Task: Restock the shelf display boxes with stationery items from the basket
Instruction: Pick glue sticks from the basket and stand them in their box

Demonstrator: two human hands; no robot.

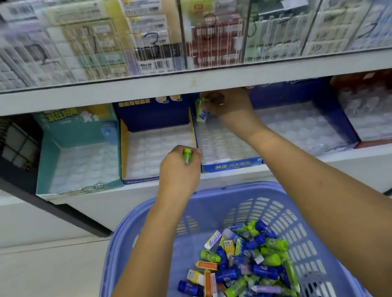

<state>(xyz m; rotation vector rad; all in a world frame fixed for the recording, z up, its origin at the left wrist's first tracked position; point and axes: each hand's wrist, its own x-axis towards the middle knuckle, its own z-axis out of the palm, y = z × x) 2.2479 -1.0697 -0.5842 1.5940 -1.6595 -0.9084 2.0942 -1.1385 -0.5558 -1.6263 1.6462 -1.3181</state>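
A white shelf (184, 83) ran above both hands and a lilac basket (218, 191) of green, blue and orange stationery items (249, 263) sat below them, the left hand (178, 171) curled round a bright green capped piece (187, 156) and the right hand (231, 104), deep in the blue display box (231, 165), seemingly pinching a green-and-white packet (201, 111).

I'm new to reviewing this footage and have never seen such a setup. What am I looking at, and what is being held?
No machine here: a person wears one camera on the head, looking down at their two bare hands. The left hand grips a green tube. The right hand holds a green-and-white pack at the back of a blue display box on the shelf. Below, a purple basket holds many small coloured stationery items.
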